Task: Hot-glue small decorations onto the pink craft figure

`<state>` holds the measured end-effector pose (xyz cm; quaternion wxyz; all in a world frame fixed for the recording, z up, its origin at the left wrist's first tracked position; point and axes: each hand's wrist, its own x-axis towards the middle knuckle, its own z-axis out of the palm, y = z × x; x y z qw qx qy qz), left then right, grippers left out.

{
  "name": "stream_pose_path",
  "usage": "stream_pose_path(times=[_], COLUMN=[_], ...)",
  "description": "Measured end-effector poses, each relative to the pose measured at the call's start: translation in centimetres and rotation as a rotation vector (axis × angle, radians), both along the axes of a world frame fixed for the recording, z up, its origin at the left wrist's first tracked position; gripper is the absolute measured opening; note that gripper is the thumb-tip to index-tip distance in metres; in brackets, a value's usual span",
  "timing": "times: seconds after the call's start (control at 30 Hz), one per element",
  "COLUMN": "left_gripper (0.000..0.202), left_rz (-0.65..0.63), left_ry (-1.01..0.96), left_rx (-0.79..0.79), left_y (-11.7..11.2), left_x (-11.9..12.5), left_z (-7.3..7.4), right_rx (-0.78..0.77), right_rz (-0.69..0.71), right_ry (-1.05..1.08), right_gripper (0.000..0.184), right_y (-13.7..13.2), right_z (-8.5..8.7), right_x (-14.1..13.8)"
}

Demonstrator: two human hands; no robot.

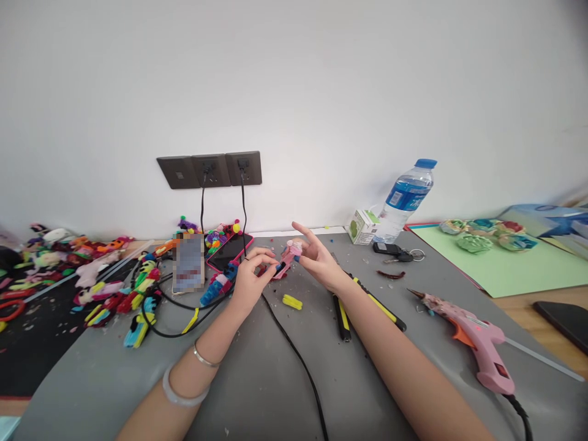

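Between my two hands, above the grey mat [271, 380], is a small pink fuzzy figure [290, 254] that looks made of pipe cleaners. My right hand [316, 260] pinches its upper part between thumb and fingers, with the index finger stretched up and away. The fingertips of my left hand [253, 275] are closed at its lower left end, where dark red and black bits show; my fingers partly hide these. A short yellow fuzzy piece [292, 301] lies on the mat just below. Beside my right forearm lie tools with black and yellow handles [343, 321], partly covered by the arm.
On the right rests a pink glue gun [478, 343] with a glue stick in it. Behind stand a water bottle [404, 199] and small box [362, 226], near keys [404, 252]. Phones [188, 263], black cables [298, 352] and several colourful fuzzy figures [142, 282] occupy the left.
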<state>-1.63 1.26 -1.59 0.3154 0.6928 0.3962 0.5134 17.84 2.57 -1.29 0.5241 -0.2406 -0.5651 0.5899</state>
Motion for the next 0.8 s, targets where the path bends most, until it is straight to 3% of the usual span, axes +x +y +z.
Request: stream_pose_path(times=[0.43, 0.57, 0.8], left_gripper=[0.034, 0.042, 0.026], left_rz=[0.134, 0.155, 0.118], left_ry=[-0.426, -0.481, -0.462], left_rx=[-0.312, -0.349, -0.362], left_y=[1.2, 1.3, 1.3], left_x=[-0.6, -0.6, -0.6], left_z=[-0.8, -0.7, -0.5], right_rx=[-0.047, -0.093, -0.174], right_rz=[-0.033, -0.145, -0.417], right_ry=[0.02, 0.11, 0.253], right_gripper=[0.083, 0.08, 0.07], right_y=[0.1, 0.3, 1.4], right_z=[0.0, 0.2, 0.0], right_x=[-0.1, -0.2, 0.7])
